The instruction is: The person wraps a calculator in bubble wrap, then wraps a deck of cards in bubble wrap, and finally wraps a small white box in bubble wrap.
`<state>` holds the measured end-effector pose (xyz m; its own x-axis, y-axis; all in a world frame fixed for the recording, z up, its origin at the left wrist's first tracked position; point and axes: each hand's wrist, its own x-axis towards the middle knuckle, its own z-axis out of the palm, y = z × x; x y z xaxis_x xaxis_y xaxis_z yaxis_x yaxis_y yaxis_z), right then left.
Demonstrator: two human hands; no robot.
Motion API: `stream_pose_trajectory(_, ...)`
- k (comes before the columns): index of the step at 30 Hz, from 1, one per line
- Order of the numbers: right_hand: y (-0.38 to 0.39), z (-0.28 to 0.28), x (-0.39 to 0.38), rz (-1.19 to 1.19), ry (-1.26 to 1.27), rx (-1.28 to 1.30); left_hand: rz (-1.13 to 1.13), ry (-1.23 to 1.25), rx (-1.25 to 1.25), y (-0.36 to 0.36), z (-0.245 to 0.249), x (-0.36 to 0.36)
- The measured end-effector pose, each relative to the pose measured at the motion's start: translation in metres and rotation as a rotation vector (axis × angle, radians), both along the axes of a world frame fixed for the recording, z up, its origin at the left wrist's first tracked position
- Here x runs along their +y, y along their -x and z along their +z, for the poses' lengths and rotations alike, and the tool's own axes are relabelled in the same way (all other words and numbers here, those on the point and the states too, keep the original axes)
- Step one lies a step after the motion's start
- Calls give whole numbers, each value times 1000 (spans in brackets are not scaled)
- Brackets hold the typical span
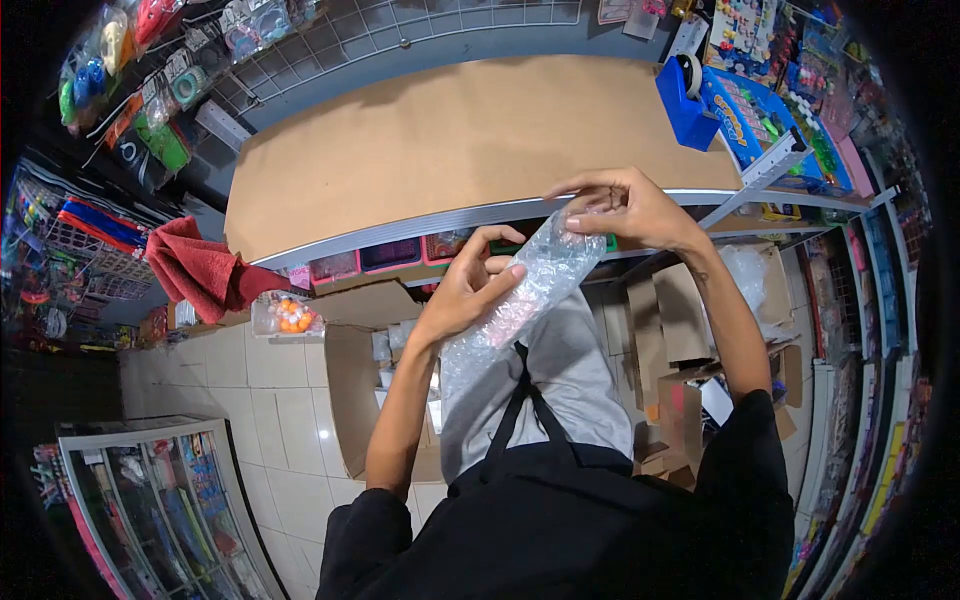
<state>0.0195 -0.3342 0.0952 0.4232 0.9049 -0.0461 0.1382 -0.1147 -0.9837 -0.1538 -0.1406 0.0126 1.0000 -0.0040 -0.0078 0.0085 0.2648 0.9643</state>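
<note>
A long clear plastic bag (545, 275) slants across my lap in front of the shelf edge, with something pale pink in its lower part that I cannot make out. My left hand (475, 285) grips the bag's left side between thumb and fingers. At the upper end, my right hand (630, 212) pinches the bag near its top edge, thumb below and fingers curled above. Both hands are just in front of the brown shelf board (450, 140).
A blue tape dispenser (688, 105) stands at the board's right end beside a blue toy box (745, 120). A red cloth (200, 265) hangs at the left corner. Open cardboard boxes (350, 400) stand on the tiled floor. A glass display case (165, 500) is at lower left.
</note>
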Motion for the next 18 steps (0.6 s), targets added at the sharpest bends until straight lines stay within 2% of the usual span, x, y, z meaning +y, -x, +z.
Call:
stream_pose_trajectory(3, -2, 10, -5, 115, 111, -110, 8, -43, -27, 1, 2, -5)
stream_pose_trajectory(6, -16, -9, -7, 206, 7, -238, 40, -208, -11, -1, -5, -2)
stream_pose_trajectory(9, -20, -16, -6, 221, -98, -203, 3, -170, 29, -3, -9, -2)
stream_pose_trajectory(12, -20, -20, -6, 199, -134, -175, -17, -271, 96, -5, -1, -2)
stream_pose_trajectory(15, -6, -15, -3, 26, 92, -175, 29, -215, 46, -7, -1, -8)
stream_pose_trajectory(18, 1, -15, 1, -28, 131, -211, 43, -259, 83, -6, 5, -11)
